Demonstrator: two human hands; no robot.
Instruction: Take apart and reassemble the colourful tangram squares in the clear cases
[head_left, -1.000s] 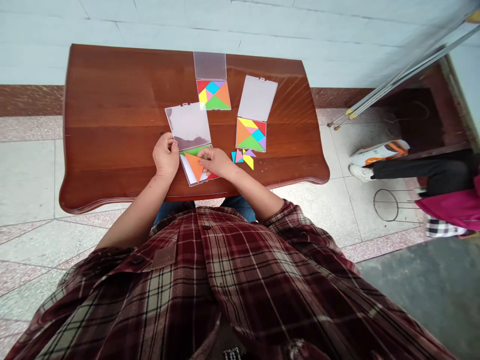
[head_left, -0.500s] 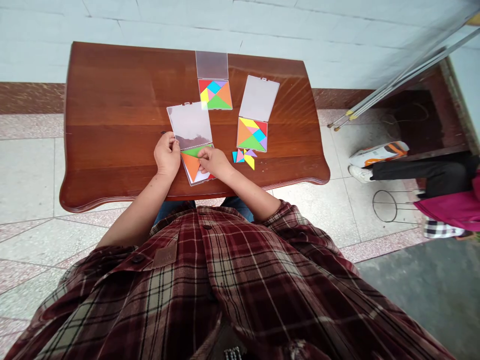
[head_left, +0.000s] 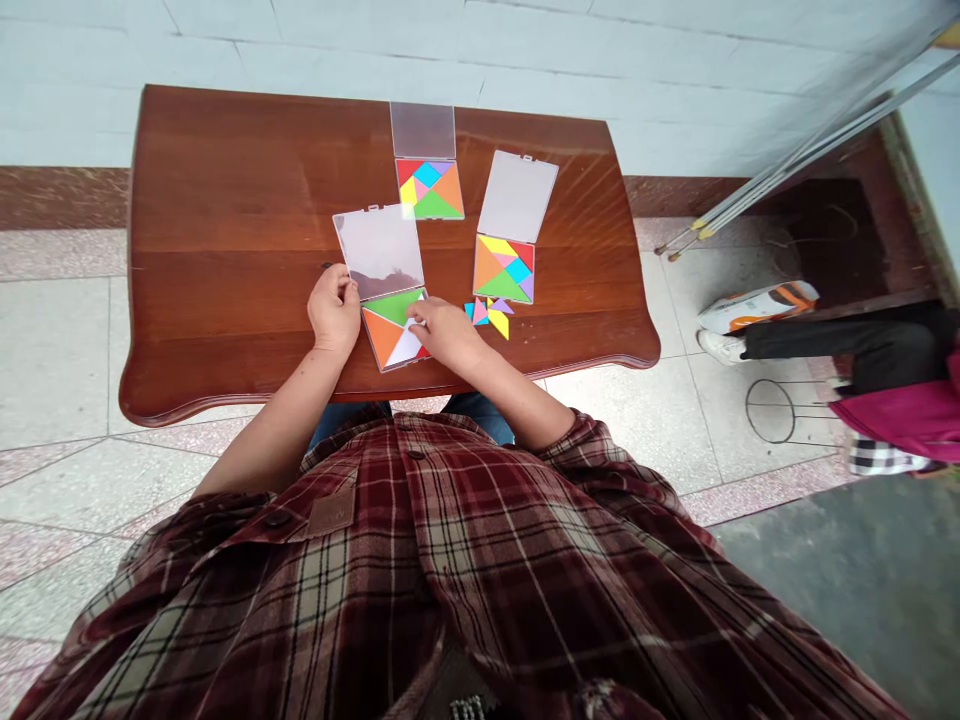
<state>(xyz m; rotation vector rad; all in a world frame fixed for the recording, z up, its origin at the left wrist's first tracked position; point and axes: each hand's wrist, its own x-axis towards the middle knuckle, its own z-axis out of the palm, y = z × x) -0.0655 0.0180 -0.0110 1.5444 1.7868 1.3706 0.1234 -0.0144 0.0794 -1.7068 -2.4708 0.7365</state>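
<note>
Left hand (head_left: 334, 312) lies curled at the hinge edge of an open clear plastic case (head_left: 385, 366); cannot tell whether it grips. Right hand (head_left: 444, 332) is open, fingertips (head_left: 415, 316) resting on the tangram pieces in the case's tray: green triangle (head_left: 394, 306), orange triangle (head_left: 382, 338). The case sits near the table (head_left: 225, 395) edge, with loose tangram pieces (head_left: 487, 316) to its right and two filled cases (head_left: 422, 130) (head_left: 517, 197) beyond.

Handling estimate: pieces look thin, light and stiff, likely to slide on the polished wood. Best taken by opposite edges or pressed down with a fingertip. The case seems light, its hinge possibly fragile; steady it by the rim.
</note>
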